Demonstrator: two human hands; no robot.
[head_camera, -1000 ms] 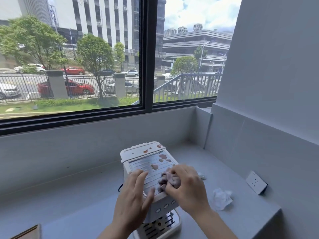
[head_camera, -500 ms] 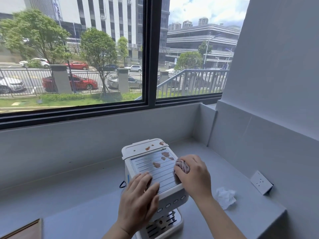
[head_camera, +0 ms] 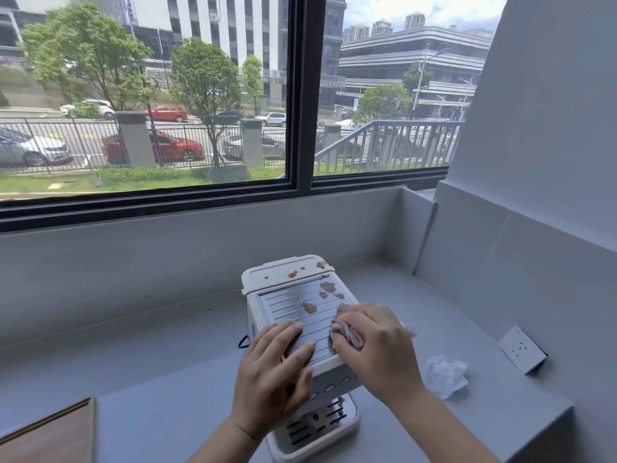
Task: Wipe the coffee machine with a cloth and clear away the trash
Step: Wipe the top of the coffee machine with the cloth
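A small white coffee machine [head_camera: 287,279] stands on the grey counter, with brown stains on its lid and ribbed top plate. My left hand [head_camera: 273,372] lies flat, fingers spread, on the front left of the top. My right hand [head_camera: 374,349] presses a bunched pinkish cloth [head_camera: 347,332] against the top's right front edge. A crumpled white tissue [head_camera: 445,377] lies on the counter to the right of the machine. Another small white scrap [head_camera: 408,329] peeks out behind my right hand.
The grey counter [head_camera: 167,412] runs under a wide window, with a wall close on the right. A white wall socket [head_camera: 522,349] sits low on that wall. A brown wooden board [head_camera: 53,436] lies at the counter's near left corner.
My right hand with the cloth went from the middle of the top plate to its right edge, then slid back toward the front. My left hand stayed on the machine.
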